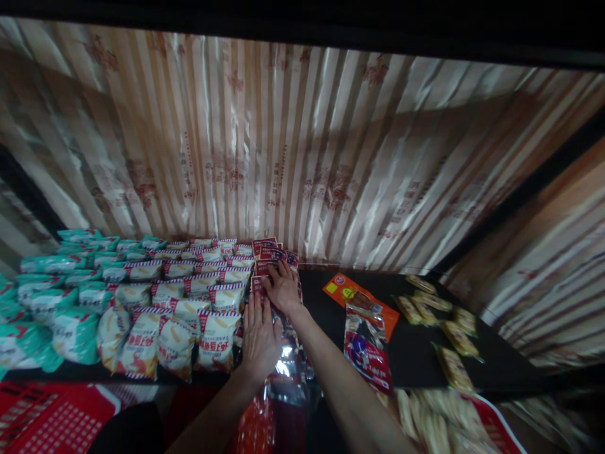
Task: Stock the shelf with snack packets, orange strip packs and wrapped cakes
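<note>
My left hand lies flat, fingers stretched out, on a row of dark red snack packets at the front of a dark shelf. My right hand rests further back on the same row, fingers flat on the packets. To the left of both hands stand rows of white-and-red snack bags, touching the red packets' row. Neither hand grips anything that I can see.
Teal snack bags fill the shelf's left end. An orange packet and a red packet lie right of my arms, then several small yellow packets. A striped foil backing rises behind. Red baskets sit below.
</note>
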Action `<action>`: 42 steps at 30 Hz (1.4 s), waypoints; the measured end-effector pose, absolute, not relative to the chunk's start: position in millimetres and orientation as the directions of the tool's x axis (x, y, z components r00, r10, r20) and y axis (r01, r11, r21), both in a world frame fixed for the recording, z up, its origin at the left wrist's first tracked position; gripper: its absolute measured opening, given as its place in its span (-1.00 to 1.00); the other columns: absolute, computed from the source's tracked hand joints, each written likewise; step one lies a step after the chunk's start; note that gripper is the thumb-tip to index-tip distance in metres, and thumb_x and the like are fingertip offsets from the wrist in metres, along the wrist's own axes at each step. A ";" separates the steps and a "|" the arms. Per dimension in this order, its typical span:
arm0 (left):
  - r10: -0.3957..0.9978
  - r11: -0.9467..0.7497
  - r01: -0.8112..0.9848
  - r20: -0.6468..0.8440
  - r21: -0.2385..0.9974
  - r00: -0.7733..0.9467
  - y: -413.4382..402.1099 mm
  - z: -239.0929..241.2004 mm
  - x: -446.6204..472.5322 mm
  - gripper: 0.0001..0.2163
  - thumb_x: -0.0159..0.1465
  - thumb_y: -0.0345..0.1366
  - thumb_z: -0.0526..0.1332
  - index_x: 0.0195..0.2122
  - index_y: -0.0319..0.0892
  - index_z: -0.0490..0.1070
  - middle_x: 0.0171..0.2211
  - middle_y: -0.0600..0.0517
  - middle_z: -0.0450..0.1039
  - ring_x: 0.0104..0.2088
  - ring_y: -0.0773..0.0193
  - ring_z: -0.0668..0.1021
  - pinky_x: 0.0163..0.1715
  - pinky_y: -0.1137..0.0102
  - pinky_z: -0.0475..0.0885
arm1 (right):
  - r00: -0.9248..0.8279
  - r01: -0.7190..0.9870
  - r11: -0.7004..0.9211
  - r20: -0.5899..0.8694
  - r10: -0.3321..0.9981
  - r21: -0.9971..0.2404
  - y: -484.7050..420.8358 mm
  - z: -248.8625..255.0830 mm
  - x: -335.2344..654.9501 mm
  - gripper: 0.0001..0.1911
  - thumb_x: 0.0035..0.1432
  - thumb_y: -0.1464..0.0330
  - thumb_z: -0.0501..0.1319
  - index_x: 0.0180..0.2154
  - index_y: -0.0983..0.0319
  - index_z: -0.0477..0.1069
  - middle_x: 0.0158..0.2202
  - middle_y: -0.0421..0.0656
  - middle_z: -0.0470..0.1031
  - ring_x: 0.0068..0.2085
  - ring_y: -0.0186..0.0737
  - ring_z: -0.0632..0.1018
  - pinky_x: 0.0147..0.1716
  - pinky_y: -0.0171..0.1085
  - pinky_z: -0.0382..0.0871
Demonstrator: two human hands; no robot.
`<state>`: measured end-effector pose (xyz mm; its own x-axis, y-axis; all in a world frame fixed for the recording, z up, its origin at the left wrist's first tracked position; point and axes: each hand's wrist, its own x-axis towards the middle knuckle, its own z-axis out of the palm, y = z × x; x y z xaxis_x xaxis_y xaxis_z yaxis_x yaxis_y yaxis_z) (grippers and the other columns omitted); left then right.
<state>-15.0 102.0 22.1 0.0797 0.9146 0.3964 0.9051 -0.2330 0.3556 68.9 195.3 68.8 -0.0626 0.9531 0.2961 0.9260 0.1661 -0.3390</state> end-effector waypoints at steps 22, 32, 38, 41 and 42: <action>0.644 -0.759 0.483 0.388 0.438 0.660 -33.2 31.4 31.0 -0.59 0.18 -0.53 -0.07 0.00 -0.26 0.37 0.18 -0.15 0.24 0.21 0.16 0.27 0.12 0.20 0.35 | 0.602 0.775 -0.366 0.424 0.677 -0.515 25.9 -0.6 234.1 -0.61 0.14 0.26 0.04 -0.07 0.24 0.47 0.16 0.12 0.24 0.17 0.20 0.25 0.06 0.10 0.15; 0.736 -0.629 0.584 0.150 0.513 0.660 -42.3 32.9 43.6 -0.54 0.18 -0.53 -0.08 0.12 -0.27 0.27 0.24 -0.13 0.13 0.21 0.17 0.25 0.15 0.29 0.29 | 0.680 0.412 -0.230 0.130 0.721 -0.882 -1.0 -5.4 238.4 -0.70 -0.13 0.25 0.17 -0.36 0.27 0.54 -0.36 -0.03 0.54 -0.27 -0.04 0.54 -0.26 -0.11 0.42; 0.839 -0.483 0.629 0.115 0.609 0.532 -44.3 21.0 49.7 -0.49 0.20 -0.49 -0.08 0.21 -0.38 0.09 0.23 -0.20 0.14 0.22 0.17 0.23 0.18 0.25 0.26 | 0.641 -0.349 -0.031 -0.263 0.721 -0.937 -26.0 34.9 214.1 -0.76 -0.34 0.30 0.35 -0.48 0.22 0.52 -0.48 -0.17 0.57 -0.45 -0.24 0.54 -0.49 -0.32 0.44; 0.873 -0.405 0.590 0.104 0.699 0.477 -45.8 20.4 50.4 -0.45 0.20 -0.48 -0.05 0.25 -0.37 -0.01 0.26 -0.21 0.06 0.25 0.14 0.18 0.21 0.17 0.21 | 0.613 -0.412 -0.002 -0.279 0.739 -0.911 -46.5 71.6 207.0 -0.72 -0.35 0.33 0.40 -0.44 0.22 0.54 -0.37 -0.13 0.60 -0.37 -0.23 0.57 -0.43 -0.34 0.49; 0.880 -0.379 0.563 0.098 0.735 0.465 -46.1 22.0 50.0 -0.44 0.20 -0.46 -0.03 0.26 -0.35 -0.02 0.27 -0.20 0.05 0.26 0.13 0.16 0.21 0.15 0.19 | 0.584 -0.423 -0.021 -0.290 0.758 -0.906 -53.7 85.2 204.9 -0.70 -0.35 0.33 0.42 -0.42 0.22 0.55 -0.34 -0.12 0.60 -0.34 -0.23 0.57 -0.40 -0.35 0.49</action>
<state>50.0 -46.1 22.0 0.4651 0.8799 0.0976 0.5626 -0.3789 0.7348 204.9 -53.7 85.2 0.5841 0.7579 -0.2904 -0.4234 -0.0207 -0.9057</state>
